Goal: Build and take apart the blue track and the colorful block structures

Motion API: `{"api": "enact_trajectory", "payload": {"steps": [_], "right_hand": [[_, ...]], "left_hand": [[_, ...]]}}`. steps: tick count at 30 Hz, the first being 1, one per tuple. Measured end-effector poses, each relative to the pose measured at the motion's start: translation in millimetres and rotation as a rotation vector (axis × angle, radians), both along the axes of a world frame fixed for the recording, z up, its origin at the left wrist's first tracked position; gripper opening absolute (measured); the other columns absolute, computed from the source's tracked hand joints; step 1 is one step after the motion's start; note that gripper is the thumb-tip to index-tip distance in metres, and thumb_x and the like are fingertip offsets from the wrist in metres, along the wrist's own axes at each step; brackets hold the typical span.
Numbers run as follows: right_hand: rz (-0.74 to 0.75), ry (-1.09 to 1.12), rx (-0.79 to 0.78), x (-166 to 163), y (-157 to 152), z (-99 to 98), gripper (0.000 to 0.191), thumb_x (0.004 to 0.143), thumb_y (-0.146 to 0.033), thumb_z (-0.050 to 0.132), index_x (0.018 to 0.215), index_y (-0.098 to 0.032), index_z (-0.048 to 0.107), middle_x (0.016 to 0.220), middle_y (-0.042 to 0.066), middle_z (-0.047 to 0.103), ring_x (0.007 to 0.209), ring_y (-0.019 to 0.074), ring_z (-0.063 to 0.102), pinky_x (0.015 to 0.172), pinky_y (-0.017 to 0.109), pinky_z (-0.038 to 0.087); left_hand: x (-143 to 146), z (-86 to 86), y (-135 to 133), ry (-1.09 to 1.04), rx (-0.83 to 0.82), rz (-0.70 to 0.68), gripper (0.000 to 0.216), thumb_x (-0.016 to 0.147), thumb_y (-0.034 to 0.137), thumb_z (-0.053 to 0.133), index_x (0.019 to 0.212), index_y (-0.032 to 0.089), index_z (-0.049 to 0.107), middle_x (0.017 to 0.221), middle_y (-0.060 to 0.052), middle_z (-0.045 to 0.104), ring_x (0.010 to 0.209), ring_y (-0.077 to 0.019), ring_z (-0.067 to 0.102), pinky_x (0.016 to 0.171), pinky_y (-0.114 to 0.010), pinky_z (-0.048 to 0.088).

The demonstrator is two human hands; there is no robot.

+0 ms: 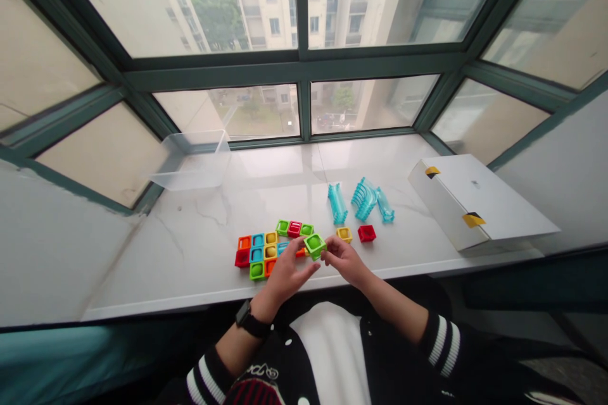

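A bright green cube block (315, 245) with a round recess in its top is held up between my two hands, above the front part of the sill. My left hand (289, 271) has its fingers along the block's left side, thumb pointing right. At the right edge, my right hand (348, 262) pinches the block with its fingertips. Left of and partly behind my left hand lies a group of coloured blocks (257, 254), in orange, blue, yellow, red and green. A short green-red-green row (294, 228) sits just behind. Part of the group is hidden by my left hand.
Beyond my right hand are a yellow block (344, 235) and a red block (367, 233). Clear blue track pieces (365, 199) lie behind them. A transparent bin (202, 171) stands back left, a white box (479, 199) with yellow-black tape at right. Windows enclose the marble sill (190, 266).
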State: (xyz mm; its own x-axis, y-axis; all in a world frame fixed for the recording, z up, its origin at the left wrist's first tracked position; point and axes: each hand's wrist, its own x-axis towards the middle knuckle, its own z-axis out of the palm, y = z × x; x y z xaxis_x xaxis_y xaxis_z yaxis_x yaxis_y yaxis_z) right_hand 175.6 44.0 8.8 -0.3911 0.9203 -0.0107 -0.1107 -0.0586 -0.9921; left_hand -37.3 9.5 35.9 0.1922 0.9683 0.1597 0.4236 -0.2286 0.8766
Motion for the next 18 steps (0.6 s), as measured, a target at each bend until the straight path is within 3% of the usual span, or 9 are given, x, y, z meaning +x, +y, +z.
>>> {"api": "enact_trajectory", "payload": {"steps": [3,6,10,18], "right_hand": [[0.028,-0.045,0.079,2,-4,2.5,0.035,0.091,-0.054,0.075,0.095,-0.023,0.062,0.082,-0.001,0.065,0.070,0.0146,0.061,0.066,0.030,0.052],[-0.035,-0.164,0.190,11,-6,4.3,0.030,0.094,-0.048,0.073,0.109,-0.023,0.067,0.077,-0.002,0.063,0.067,0.0141,0.058,0.064,0.029,0.050],[-0.077,-0.235,0.272,17,-5,7.4,0.040,0.091,-0.042,0.075,0.126,-0.026,0.064,0.084,-0.001,0.066,0.067,0.0138,0.059,0.065,0.028,0.051],[-0.100,-0.337,0.394,13,-6,7.5,0.040,0.086,-0.029,0.077,0.124,-0.025,0.067,0.096,0.002,0.066,0.074,0.0146,0.060,0.065,0.028,0.051]], "left_hand": [[11,6.0,0,-0.063,0.010,0.022,0.047,0.095,0.041,0.072,0.134,0.024,0.055,0.127,-0.012,0.071,0.117,-0.0281,0.071,0.104,-0.048,0.058],[8,7.7,1,-0.044,0.039,0.040,0.045,0.094,0.039,0.074,0.133,0.024,0.057,0.128,-0.011,0.071,0.116,-0.0270,0.072,0.104,-0.047,0.058],[4,6.3,-1,0.029,0.087,0.001,0.048,0.092,0.037,0.077,0.136,0.027,0.060,0.133,-0.010,0.070,0.123,-0.0280,0.068,0.108,-0.049,0.055],[9,-2.1,-5,0.030,0.031,-0.051,0.058,0.087,0.032,0.083,0.140,0.029,0.061,0.138,-0.009,0.070,0.127,-0.0286,0.067,0.111,-0.049,0.054]]}}
